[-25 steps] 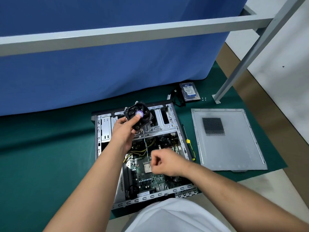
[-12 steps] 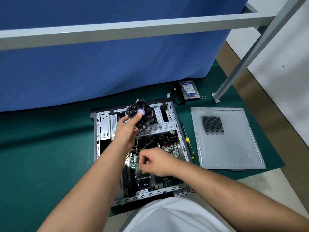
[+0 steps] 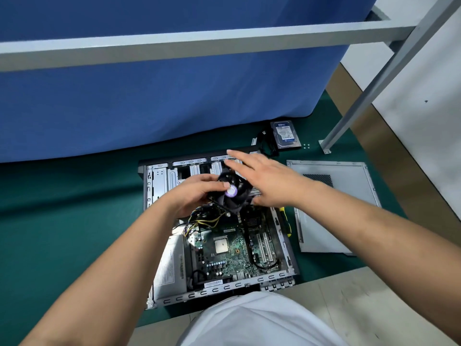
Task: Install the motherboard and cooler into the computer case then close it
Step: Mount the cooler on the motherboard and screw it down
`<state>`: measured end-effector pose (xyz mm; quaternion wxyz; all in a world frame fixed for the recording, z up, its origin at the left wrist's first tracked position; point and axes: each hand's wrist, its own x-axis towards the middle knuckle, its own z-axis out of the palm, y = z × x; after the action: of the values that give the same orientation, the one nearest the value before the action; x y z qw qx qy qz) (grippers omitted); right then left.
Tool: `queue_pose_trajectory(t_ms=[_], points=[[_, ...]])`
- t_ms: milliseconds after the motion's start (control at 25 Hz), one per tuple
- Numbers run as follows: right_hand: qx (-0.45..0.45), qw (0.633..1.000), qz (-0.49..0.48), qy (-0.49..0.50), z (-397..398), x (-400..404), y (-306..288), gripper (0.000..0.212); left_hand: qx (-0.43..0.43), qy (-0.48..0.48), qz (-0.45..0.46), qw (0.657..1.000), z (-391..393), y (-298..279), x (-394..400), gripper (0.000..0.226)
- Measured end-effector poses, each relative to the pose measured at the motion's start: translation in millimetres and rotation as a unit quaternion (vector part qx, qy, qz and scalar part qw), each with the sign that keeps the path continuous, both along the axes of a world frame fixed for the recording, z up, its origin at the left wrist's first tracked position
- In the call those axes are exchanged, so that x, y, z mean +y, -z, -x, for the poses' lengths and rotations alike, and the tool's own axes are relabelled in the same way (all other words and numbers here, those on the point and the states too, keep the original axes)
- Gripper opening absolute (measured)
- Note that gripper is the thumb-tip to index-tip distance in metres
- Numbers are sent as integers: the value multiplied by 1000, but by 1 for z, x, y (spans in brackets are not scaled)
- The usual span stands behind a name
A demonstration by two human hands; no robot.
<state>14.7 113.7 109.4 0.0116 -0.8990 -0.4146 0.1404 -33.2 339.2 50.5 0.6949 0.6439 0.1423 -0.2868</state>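
Lying in open case (image 3: 159, 300), motherboard (image 3: 224, 248); cooler (image 3: 233, 193) held above.

Around my one open case (image 3: 159, 278): one cooler (image 3: 233, 192) above it, one side panel (image 3: 331, 211), one hard drive (image 3: 285, 134) and one screwdriver (image 3: 286, 222) beside it.

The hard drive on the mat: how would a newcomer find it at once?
Start at the open grey metal computer case on the green mat. Behind its far right corner, near the blue curtain, lies the flat rectangular hard drive. Only it has a blue and white label; the grey perforated side panel beside it is plain.
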Motion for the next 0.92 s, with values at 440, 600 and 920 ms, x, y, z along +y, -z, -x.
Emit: queue_pose_trajectory(t_ms=[440,600,920], points=[[93,995,-1,34,24,-3,48,107,17,50,-46,998,36,22,21,62],[125,990,-19,70,42,-1,63,107,50,17,-27,998,54,28,14,50],[85,994,37,56,89,25,88,114,46,-4,-85,995,70,35,2,26]])
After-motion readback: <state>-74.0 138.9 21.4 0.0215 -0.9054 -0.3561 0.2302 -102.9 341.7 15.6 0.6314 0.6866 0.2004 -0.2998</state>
